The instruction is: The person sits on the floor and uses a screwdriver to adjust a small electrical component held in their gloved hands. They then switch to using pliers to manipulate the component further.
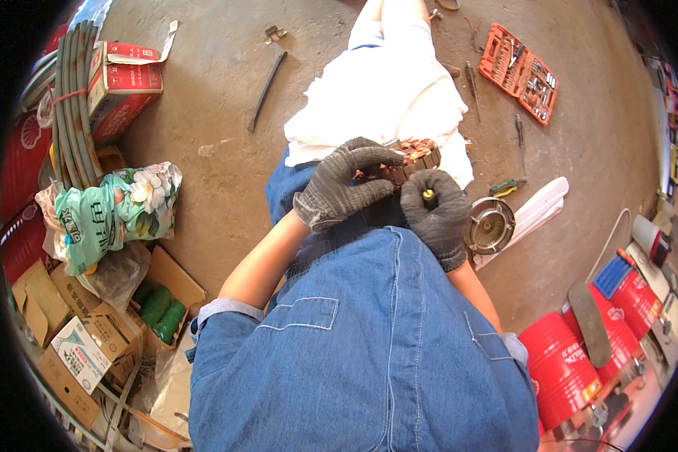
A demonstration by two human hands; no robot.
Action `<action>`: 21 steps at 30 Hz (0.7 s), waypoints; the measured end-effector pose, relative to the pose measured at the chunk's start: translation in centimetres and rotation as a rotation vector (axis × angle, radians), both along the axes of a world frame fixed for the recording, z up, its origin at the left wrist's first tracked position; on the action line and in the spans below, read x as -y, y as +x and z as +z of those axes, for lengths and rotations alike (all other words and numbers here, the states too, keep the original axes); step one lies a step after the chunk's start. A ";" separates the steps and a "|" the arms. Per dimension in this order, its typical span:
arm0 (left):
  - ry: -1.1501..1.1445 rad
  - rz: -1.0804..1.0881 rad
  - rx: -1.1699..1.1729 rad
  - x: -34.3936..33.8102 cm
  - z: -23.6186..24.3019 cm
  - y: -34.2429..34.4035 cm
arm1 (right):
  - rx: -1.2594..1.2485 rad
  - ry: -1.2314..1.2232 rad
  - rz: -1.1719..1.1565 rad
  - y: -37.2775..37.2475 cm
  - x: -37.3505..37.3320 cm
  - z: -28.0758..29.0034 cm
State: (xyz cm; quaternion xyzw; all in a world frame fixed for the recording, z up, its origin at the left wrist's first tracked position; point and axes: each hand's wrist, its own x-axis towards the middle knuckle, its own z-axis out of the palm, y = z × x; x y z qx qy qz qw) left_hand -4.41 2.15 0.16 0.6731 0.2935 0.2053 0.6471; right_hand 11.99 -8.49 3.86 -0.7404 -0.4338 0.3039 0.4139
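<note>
Both of my hands wear dark grey knitted gloves and meet over my lap. My left hand (346,181) is curled around a dark, blocky part with copper windings (418,154), which looks like a motor core; the glove hides its left side. Close against the near right side of that part, my right hand (435,211) is closed around a tool with a yellow handle end (428,194). The rest of the tool is hidden. Just beyond my hands spreads a white cloth (384,90), washed out by the light.
To the right lie a round metal-rimmed part (491,224), pliers (507,187), a screwdriver (519,129) and an orange socket set (518,73). Red drums (557,369) stand lower right. On the left are coiled hoses (75,105), a green bag (102,215) and cardboard boxes (68,377).
</note>
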 end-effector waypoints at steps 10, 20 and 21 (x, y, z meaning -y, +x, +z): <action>0.609 0.088 -0.066 1.0 0.6 0.5 | -0.266 -0.074 -0.185 1.5 1.9 -1.3; 0.785 0.215 -0.230 1.3 1.8 2.2 | -0.482 -0.178 -0.170 0.9 1.2 -1.2; 0.804 0.216 -0.226 1.0 1.7 2.4 | -0.480 -0.179 -0.153 0.9 1.4 -1.5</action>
